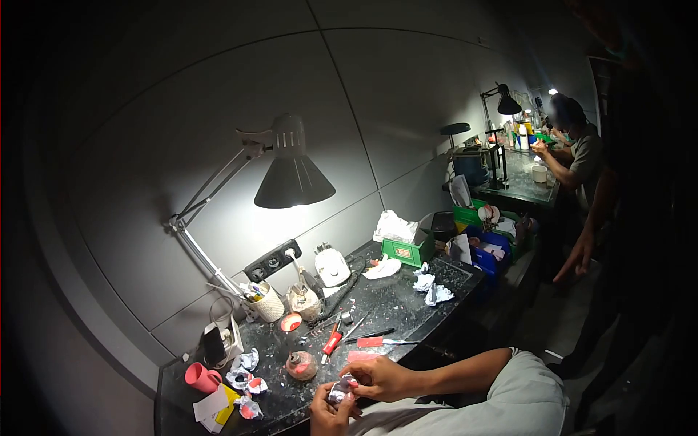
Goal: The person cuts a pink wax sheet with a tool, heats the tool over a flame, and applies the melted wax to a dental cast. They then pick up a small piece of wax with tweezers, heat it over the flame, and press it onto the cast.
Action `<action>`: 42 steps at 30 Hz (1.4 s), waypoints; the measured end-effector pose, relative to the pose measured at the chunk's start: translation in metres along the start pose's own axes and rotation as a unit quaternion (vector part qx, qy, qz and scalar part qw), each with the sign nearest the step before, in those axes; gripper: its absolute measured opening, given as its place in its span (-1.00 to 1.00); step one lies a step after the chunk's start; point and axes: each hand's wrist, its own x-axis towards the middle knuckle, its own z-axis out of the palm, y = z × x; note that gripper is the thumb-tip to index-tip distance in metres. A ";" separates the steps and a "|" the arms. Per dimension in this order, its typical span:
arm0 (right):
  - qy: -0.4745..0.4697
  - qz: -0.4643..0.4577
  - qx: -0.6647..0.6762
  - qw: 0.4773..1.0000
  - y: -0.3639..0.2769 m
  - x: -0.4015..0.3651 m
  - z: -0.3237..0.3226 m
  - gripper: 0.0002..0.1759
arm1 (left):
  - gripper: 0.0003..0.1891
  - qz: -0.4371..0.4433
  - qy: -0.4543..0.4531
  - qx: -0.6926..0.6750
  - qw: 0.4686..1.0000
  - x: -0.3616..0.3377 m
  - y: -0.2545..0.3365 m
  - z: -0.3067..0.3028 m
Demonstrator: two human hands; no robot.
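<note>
**Small silvery piece with pink part, held in two hands at a lamplit bench**

Left hand [329, 414]: fingers curled around the small silvery piece [339, 393], gripping it from below. Right hand [379, 378]: fingertips pinching the same piece at its pink part; exact contact partly hidden. Piece held at the bench's near edge, its finer detail too small to read.

Just beyond the hands: one round, pink-stained jar [301, 366]; one pink sheet [362, 356], partly hidden by the right hand; one red strip [370, 341]; one red-handled tool [332, 341], lying aslant.

Left end of the dark bench [396, 309]: one pink mug [196, 376], tilted; white papers [209, 408] overlapping a yellow sheet [229, 404]; crumpled wrappings [238, 378], some with pink inside.

Along the wall: one pale holder [269, 305] of pens and tools; one black socket strip [273, 260]; one white device [332, 267]; one green bin [408, 251]. Above: one grey desk lamp [294, 178], lit.

Farther right: one person [587, 163] seated at another bench; another person's hand [579, 256] hanging in shadow, fingers apart.
</note>
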 end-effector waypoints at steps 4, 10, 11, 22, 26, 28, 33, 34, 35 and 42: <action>0.008 0.006 -0.018 1.000 -0.010 -0.001 0.000 -0.62 | -0.81 -0.010 0.012 -0.005 1.000 0.001 -0.006 -0.002; 0.013 -0.011 -0.017 1.000 -0.008 0.001 0.004 -0.59 | -0.91 -0.008 0.043 -0.008 0.999 0.003 -0.015 -0.008; 0.013 -0.011 -0.017 1.000 -0.009 0.001 0.003 -0.59 | -0.92 -0.008 0.047 0.006 0.999 0.004 -0.012 -0.007; -0.016 -0.009 0.059 0.998 -0.002 0.005 0.004 -0.66 | -0.83 0.050 0.111 0.096 0.988 -0.003 0.032 0.018; -0.023 0.004 0.028 0.999 -0.023 0.004 0.000 -0.62 | -0.88 0.052 0.122 0.109 0.985 -0.004 0.028 0.016; -0.021 -0.009 0.041 0.999 -0.021 0.005 0.000 -0.60 | -0.90 0.058 0.127 0.110 0.984 -0.002 0.027 0.016; -0.022 0.007 0.033 0.999 -0.025 0.005 0.000 -0.59 | -0.85 0.049 0.151 0.126 0.979 -0.003 0.031 0.019; -0.012 0.005 0.030 0.999 -0.026 0.005 0.001 -0.61 | -0.85 0.071 0.157 0.139 0.975 -0.003 0.031 0.020; -0.009 0.006 0.040 0.999 -0.020 0.006 0.004 -0.67 | -0.84 0.082 0.156 0.154 0.972 -0.003 0.026 0.018; 0.054 0.000 0.088 0.995 -0.005 0.010 0.013 -0.72 | -0.85 0.043 0.145 0.096 0.984 -0.003 0.030 0.019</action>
